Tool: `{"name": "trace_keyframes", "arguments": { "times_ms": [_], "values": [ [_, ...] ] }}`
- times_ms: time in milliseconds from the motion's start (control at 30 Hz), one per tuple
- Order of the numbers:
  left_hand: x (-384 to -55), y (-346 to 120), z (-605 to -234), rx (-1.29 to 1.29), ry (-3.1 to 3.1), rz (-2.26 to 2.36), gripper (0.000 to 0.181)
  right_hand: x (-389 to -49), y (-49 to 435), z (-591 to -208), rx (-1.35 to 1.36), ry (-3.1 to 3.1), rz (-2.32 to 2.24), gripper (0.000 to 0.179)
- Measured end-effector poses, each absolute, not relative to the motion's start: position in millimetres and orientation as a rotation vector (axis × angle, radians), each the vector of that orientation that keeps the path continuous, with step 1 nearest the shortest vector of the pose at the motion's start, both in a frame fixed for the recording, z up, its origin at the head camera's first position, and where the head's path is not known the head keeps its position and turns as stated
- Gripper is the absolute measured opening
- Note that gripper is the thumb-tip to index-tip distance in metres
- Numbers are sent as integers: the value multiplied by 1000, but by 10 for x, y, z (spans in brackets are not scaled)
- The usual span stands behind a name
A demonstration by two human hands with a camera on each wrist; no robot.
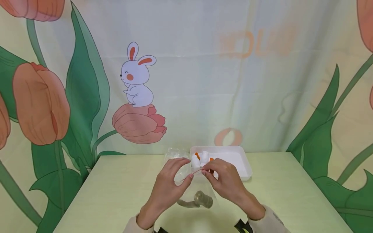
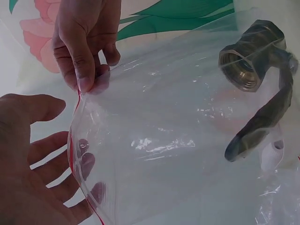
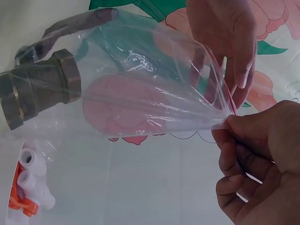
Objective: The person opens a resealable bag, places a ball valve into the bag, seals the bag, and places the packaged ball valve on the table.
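backdrop [image 1: 189, 84]: a pale cloth printed with tulips [image 1: 42, 103] and a white rabbit [image 1: 137, 95]
table [image 1: 122, 187]: pale yellow-green, in front of the backdrop
tray [image 1: 237, 161]: white and shallow, at the far side of the table; white fittings [image 1: 205, 157] and orange parts [image 3: 28, 207] lie in its left part
zip bag [image 2: 150, 145]: clear film with a red line along the mouth, held up over the table, nearer the person than the tray
second bag [image 1: 176, 153]: clear and crumpled, just left of the tray; its contents cannot be told
lettering [image 1: 250, 43]: faint orange characters on the backdrop, too blurred to read
left hand [image 1: 169, 186]: spread, fingers slightly bent and thumb apart, at the mouth of the zip bag; fingertips show through the film, whether inside or behind it cannot be told
right hand [image 1: 228, 181]: thumb and forefinger pinch one corner of the mouth, on the red line
valve [image 1: 205, 199]: brass-coloured, threaded at the end, with a long dark lever; inside the zip bag, at the end away from the mouth
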State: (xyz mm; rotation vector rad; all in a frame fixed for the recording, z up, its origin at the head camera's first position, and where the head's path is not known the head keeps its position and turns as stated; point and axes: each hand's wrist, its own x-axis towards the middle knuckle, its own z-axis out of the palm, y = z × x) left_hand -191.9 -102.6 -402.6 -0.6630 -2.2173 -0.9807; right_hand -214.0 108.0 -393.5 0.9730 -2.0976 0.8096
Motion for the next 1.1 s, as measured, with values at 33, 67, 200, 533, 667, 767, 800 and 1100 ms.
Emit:
{"name": "trace_keyframes", "arguments": {
  "times_ms": [33, 67, 200, 533, 667, 767, 800, 1100],
  "values": [
    [-1916, -1020, -4021, -675, -2243, -982, 37, -2136, 1079, -3931, 980, -2102, 807, 7],
    [-1916, -1013, -4015, -687, -2265, -985, 37, -2132, 1077, -3926, 985, -2107, 804, 7],
    [-1923, -984, -3989, -715, -2347, -1045, 34, -2118, 1071, -3914, 991, -2123, 800, 6],
    [-2002, -938, -4003, -808, -2385, -1127, 11, -2113, 1075, -3926, 1002, -2136, 813, 7],
    [-2018, -939, -3995, -859, -2389, -1195, 11, -2114, 1079, -3931, 999, -2137, 823, 3],
    [-2030, -948, -3988, -865, -2431, -1305, 13, -2107, 1079, -3929, 997, -2143, 829, 7],
    [-2033, -952, -3985, -863, -2446, -1342, 14, -2103, 1078, -3925, 997, -2146, 831, 7],
    [-2033, -946, -3968, -861, -2496, -1385, 12, -2082, 1078, -3916, 999, -2148, 833, 6]
  ]
}}
